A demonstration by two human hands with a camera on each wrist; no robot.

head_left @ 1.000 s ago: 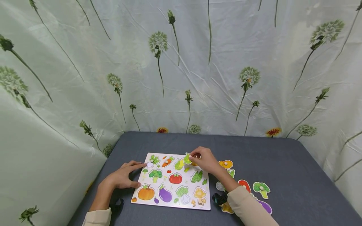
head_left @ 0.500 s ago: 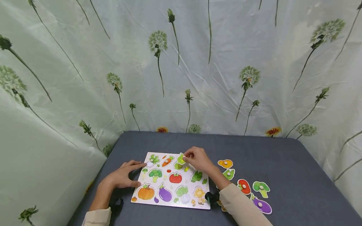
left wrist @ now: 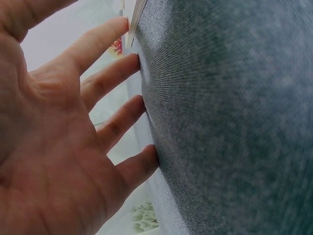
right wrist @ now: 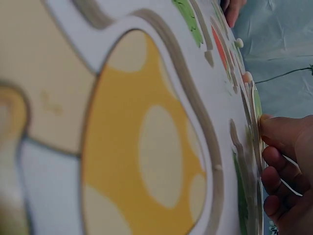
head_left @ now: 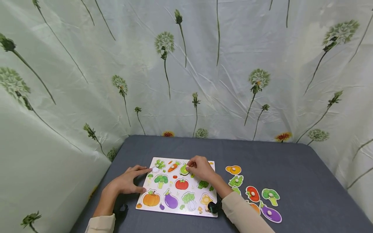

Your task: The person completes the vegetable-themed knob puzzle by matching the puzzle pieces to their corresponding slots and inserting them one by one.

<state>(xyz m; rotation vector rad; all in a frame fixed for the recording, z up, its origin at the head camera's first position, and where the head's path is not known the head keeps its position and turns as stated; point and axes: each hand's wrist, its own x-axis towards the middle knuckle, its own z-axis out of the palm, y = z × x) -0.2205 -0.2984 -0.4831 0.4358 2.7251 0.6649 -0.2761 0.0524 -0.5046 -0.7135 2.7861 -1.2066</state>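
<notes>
A white vegetable puzzle board point(head_left: 172, 187) lies on the grey table. My left hand point(head_left: 125, 182) rests at its left side with fingers spread, index fingertip by the radish piece point(head_left: 155, 169) and thumb on the edge. In the left wrist view, the other fingertips touch the cloth. My right hand point(head_left: 201, 168) pinches a green and yellow corn-like piece point(head_left: 183, 169) at the matching picture in the back row. The right wrist view shows the mushroom recess point(right wrist: 137, 142) up close, with thumb and fingers at the board's far side. The held knob is mostly hidden.
Loose knobbed pieces lie right of the board: a yellow-orange one point(head_left: 233, 170), a leafy green one point(head_left: 236, 181), a tomato point(head_left: 252, 194), a broccoli point(head_left: 270, 196), an eggplant point(head_left: 271, 212) and others partly behind the right sleeve. A carrot piece point(head_left: 173, 166) sits in the board.
My right hand has moved left and down with the corn-like piece, from above the back row to its matching picture. The left hand stays put.
</notes>
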